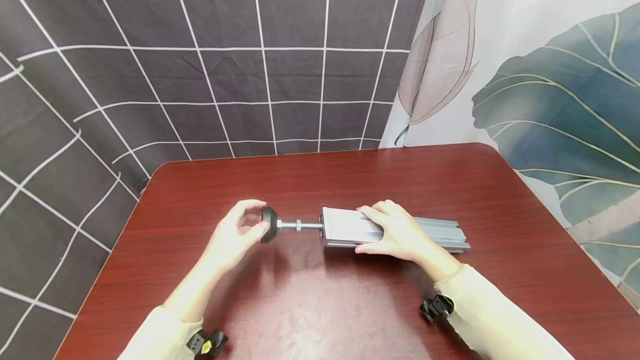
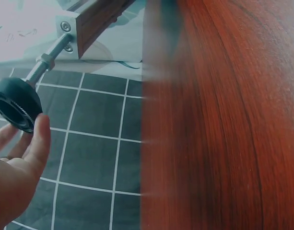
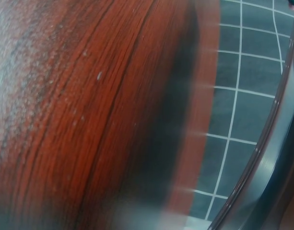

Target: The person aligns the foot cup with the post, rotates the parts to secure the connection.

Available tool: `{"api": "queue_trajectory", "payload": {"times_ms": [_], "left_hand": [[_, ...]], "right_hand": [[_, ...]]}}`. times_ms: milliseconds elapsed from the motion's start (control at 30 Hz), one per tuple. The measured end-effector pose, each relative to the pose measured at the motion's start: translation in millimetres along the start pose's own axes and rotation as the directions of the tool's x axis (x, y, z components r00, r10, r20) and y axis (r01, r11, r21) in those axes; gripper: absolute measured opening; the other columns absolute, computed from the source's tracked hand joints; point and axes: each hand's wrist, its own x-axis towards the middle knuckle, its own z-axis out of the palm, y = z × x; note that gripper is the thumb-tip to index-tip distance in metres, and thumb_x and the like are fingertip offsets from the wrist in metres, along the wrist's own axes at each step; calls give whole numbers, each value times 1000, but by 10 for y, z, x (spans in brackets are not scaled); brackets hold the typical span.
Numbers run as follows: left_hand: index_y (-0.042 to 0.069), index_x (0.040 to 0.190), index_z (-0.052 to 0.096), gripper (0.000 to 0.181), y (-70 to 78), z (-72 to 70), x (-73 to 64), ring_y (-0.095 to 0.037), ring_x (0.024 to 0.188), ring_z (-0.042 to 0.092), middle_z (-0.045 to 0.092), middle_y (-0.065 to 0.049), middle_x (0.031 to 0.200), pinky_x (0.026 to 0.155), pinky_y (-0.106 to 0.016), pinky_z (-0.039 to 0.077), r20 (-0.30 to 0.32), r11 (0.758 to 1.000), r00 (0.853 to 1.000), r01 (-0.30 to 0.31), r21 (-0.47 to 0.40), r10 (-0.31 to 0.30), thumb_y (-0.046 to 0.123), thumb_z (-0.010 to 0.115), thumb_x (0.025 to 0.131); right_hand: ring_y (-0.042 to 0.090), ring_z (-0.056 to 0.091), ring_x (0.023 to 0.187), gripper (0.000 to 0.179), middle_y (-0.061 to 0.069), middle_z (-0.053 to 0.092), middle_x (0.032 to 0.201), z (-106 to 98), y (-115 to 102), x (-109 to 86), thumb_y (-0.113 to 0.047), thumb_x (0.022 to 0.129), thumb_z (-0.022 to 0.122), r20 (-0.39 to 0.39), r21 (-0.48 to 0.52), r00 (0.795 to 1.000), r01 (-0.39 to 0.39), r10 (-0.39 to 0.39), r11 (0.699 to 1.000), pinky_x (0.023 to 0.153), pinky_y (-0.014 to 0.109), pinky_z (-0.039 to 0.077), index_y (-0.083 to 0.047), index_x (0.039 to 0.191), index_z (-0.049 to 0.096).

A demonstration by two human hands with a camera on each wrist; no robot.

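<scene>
A silver aluminum profile (image 1: 346, 225) with lengthwise grooves is held level over the table. My right hand (image 1: 398, 233) grips it near its middle, thumb on the near side and fingers over the top. From its left end plate (image 2: 66, 29), which shows screws, a threaded rod (image 1: 311, 226) with a nut (image 2: 47, 60) runs out to a black round leveling foot (image 1: 270, 224). My left hand (image 1: 231, 239) pinches that foot at its rim between thumb and fingers. In the right wrist view only the profile's long side (image 3: 262, 177) shows; most of the right hand is out of sight.
The reddish-brown wooden table (image 1: 320, 304) has rounded back corners. Behind it and to the left hangs a dark grey cloth (image 1: 295, 76) with white grid lines. A white curtain with leaf prints (image 1: 565, 104) hangs at the right.
</scene>
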Motion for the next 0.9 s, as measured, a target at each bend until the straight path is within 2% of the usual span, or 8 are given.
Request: {"api": "queue_trajectory", "payload": {"times_ms": [67,167,333,433,533,633,800,900], "left_hand": [[5,120,53,40,-5,8,2,-16,77,65,62,-14,101,65,-26,54,6,999,999,-45,-11,45,2,68,82],[1,118,54,46,-16,17,10,-11,81,62,57,-14,109,69,-22,53,2,983,984,-179,-28,179,-8,69,76],[-8,113,54,53,-51,38,28,-7,104,53,51,-22,116,89,-20,46,12,925,925,-380,-13,381,-22,68,64],[-7,110,54,53,-80,43,31,-8,109,50,50,-24,116,94,-21,43,51,895,895,-444,31,442,-25,67,61],[-5,113,54,56,-99,37,25,-10,113,47,50,-22,118,96,-20,40,70,885,887,-461,65,457,-22,68,61],[-4,121,50,60,-94,30,17,-12,111,51,50,-21,120,97,-22,41,60,910,909,-414,4,413,-20,68,66],[-2,126,46,50,-65,23,9,-11,98,59,52,-21,120,81,-24,52,38,975,976,-211,-69,214,-10,63,80],[-2,123,48,40,-75,20,12,-10,92,60,57,-20,111,72,-25,53,58,993,992,-108,-56,112,-3,61,85]], "right_hand": [[21,51,91,74,2,56,97,-1,4,1,-54,60,78,2,-4,1000,0,0,1000,81,41,43,-12,119,61],[21,51,91,74,2,56,97,-4,8,7,-53,60,79,0,-3,1000,0,0,1000,81,41,42,-12,119,61],[21,51,91,74,3,56,97,-4,9,9,-52,60,79,8,10,1000,-8,8,1000,81,40,43,-11,119,61],[21,51,92,74,2,56,97,0,9,-4,-53,61,79,18,11,1000,-11,11,1000,81,41,43,-10,119,62],[21,51,92,74,2,56,97,4,10,-15,-53,60,79,20,12,1000,-10,10,1000,81,41,43,-10,119,62],[20,51,92,75,1,56,97,9,13,-13,-53,60,79,19,10,1000,-7,7,1000,82,40,43,-12,119,61],[20,51,92,75,1,56,97,8,5,-4,-55,61,79,14,14,1000,6,-6,1000,81,40,43,-12,120,61],[20,51,92,75,2,56,97,9,4,-3,-54,61,79,13,16,1000,10,-10,1000,82,40,43,-11,120,61]]}}
